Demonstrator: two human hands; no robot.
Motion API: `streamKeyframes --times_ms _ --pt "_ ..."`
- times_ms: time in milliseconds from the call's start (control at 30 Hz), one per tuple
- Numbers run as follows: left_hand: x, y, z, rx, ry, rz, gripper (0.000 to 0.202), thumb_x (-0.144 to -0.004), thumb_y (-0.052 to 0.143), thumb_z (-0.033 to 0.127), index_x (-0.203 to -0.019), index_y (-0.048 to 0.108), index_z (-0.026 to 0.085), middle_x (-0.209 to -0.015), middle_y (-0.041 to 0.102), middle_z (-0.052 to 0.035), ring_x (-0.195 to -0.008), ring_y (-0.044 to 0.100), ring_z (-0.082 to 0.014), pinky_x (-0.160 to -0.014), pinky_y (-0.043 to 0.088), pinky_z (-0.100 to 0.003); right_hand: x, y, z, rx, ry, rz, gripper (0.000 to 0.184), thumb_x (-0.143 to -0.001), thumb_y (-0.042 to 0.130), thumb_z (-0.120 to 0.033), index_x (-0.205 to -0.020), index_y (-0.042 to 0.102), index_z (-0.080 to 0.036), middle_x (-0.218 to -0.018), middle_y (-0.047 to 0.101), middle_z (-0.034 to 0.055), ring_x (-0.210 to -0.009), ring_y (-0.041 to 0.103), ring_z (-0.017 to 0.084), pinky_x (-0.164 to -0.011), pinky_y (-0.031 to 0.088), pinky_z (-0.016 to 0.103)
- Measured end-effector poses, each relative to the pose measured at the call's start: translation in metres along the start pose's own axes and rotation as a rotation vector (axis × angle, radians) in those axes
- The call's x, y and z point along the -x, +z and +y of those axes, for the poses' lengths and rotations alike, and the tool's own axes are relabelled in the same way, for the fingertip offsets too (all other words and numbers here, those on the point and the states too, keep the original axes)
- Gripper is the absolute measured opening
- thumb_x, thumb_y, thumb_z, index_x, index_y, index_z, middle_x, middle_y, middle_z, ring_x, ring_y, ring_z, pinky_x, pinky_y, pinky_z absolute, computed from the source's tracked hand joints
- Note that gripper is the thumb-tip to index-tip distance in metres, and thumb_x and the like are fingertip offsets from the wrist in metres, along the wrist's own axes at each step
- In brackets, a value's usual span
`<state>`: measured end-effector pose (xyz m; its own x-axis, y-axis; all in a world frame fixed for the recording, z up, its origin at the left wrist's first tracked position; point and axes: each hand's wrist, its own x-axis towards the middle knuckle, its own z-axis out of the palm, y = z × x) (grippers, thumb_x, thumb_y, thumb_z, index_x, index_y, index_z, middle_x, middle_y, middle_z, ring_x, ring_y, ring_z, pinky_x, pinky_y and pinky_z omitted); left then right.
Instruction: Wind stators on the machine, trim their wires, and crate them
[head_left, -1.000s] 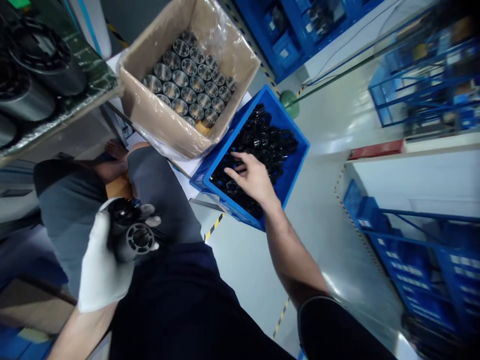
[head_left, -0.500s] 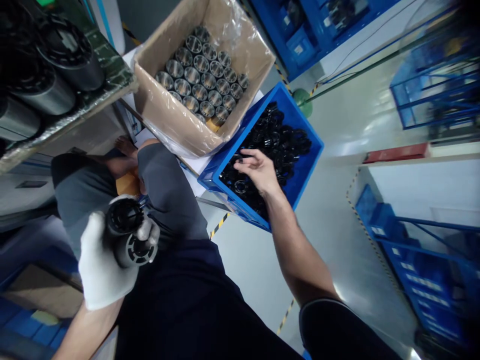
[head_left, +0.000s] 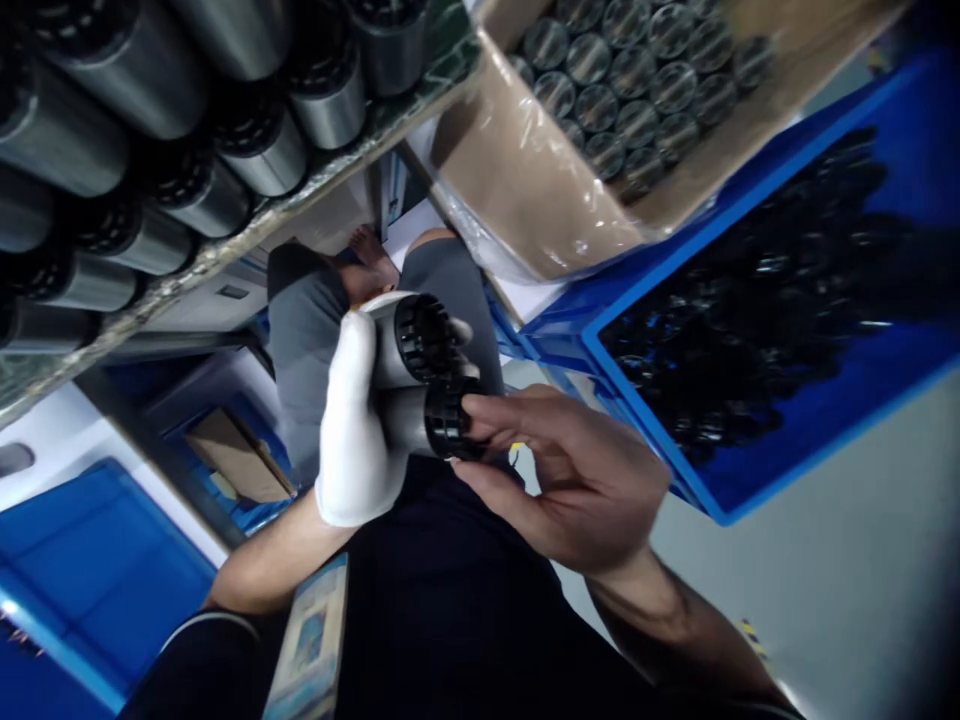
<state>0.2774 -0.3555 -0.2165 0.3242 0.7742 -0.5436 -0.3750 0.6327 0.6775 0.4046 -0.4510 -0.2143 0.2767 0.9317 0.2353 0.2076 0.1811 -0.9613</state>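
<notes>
Left hand (head_left: 356, 430), in a white glove, is wrapped tight around 2 metal cylinders (head_left: 401, 385), held side by side in front of the person's lap. Upper cylinder shows a black slotted end cap (head_left: 424, 338) facing the camera. Lower cylinder carries a black ribbed ring (head_left: 446, 418) at its end.

Right hand (head_left: 581, 480), bare, sits right against that ring: thumb and fingertips (head_left: 487, 410) pinched on its rim, remaining fingers curled loosely underneath. Ring is touching the cylinder end; can't tell how far it's seated.

Blue crate (head_left: 840, 400) to the right, near the right hand, is loaded with loose black ring parts (head_left: 757, 310), blurred. Cardboard box (head_left: 547, 190) with a clear plastic liner sits just beside the crate, upper middle of view, packed with upright silver cylinders (head_left: 622, 90) in rows.

Shelf (head_left: 300, 195) at upper left holds a row of larger finished cylinders (head_left: 187, 190) lying on their sides, black caps outward.

Person's knees in grey shorts (head_left: 300, 320) show behind the held parts, a bare foot beyond them.
</notes>
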Motion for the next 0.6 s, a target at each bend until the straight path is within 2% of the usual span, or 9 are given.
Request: streamKeyframes --times_ms 100,167,333,400,500,600 --pt "0.003 -0.005 0.002 -0.06 0.039 0.011 0.055 -0.106 0.064 0.078 -0.125 0.073 0.027 -0.114 0.086 -0.009 -0.127 0.081 -0.0384 -0.099 0.07 -0.05 -0.002 0.005 0.004 0.041 -0.017 -0.048 0.065 -0.092 0.089 -0.005 -0.15 0.081 -0.033 -0.104 0.087 0.0021 -0.076 0.077 0.018 -0.06 0.072 0.03" --pt "0.004 -0.01 0.002 -0.089 0.065 0.011 0.056 -0.106 0.063 0.08 -0.124 0.074 0.028 -0.115 0.086 -0.0085 -0.127 0.08 -0.0386 -0.1 0.07 -0.049 -0.004 0.002 0.005 0.048 -0.022 -0.074 0.066 -0.09 0.092 -0.007 -0.149 0.082 -0.034 -0.103 0.087 0.0025 -0.072 0.076 0.02 -0.056 0.07 0.033" --pt "0.005 -0.022 0.002 -0.073 0.119 -0.074 0.043 -0.113 0.064 0.066 -0.122 0.078 0.027 -0.113 0.085 -0.0062 -0.127 0.081 -0.0354 -0.108 0.067 -0.047 -0.003 0.001 0.003 0.079 -0.024 -0.111 0.071 -0.086 0.094 -0.007 -0.149 0.083 -0.039 -0.096 0.085 0.0023 -0.065 0.073 0.025 -0.047 0.065 0.042" --pt "0.005 -0.026 0.001 -0.085 0.144 -0.108 0.039 -0.113 0.066 0.063 -0.123 0.079 0.028 -0.117 0.085 -0.0064 -0.129 0.08 -0.0346 -0.111 0.066 -0.047 0.0 0.004 0.001 0.104 -0.014 -0.087 0.07 -0.086 0.094 -0.008 -0.147 0.083 -0.041 -0.096 0.085 0.0015 -0.063 0.072 0.025 -0.046 0.063 0.043" --pt "0.005 -0.029 -0.001 -0.11 0.173 -0.092 0.04 -0.111 0.068 0.065 -0.124 0.08 0.029 -0.118 0.084 -0.0072 -0.128 0.08 -0.0352 -0.114 0.065 -0.049 0.004 0.01 -0.004 0.156 0.032 -0.002 0.065 -0.089 0.092 -0.01 -0.144 0.084 -0.042 -0.091 0.083 0.0001 -0.059 0.07 0.023 -0.045 0.061 0.041" --pt "0.008 -0.028 -0.002 -0.135 0.176 -0.053 0.041 -0.109 0.071 0.068 -0.123 0.08 0.031 -0.114 0.083 -0.007 -0.122 0.081 -0.0355 -0.106 0.068 -0.049 0.006 0.016 -0.008 0.16 0.046 0.018 0.06 -0.089 0.094 -0.011 -0.142 0.086 -0.038 -0.082 0.08 -0.0012 -0.057 0.068 0.021 -0.044 0.06 0.039"
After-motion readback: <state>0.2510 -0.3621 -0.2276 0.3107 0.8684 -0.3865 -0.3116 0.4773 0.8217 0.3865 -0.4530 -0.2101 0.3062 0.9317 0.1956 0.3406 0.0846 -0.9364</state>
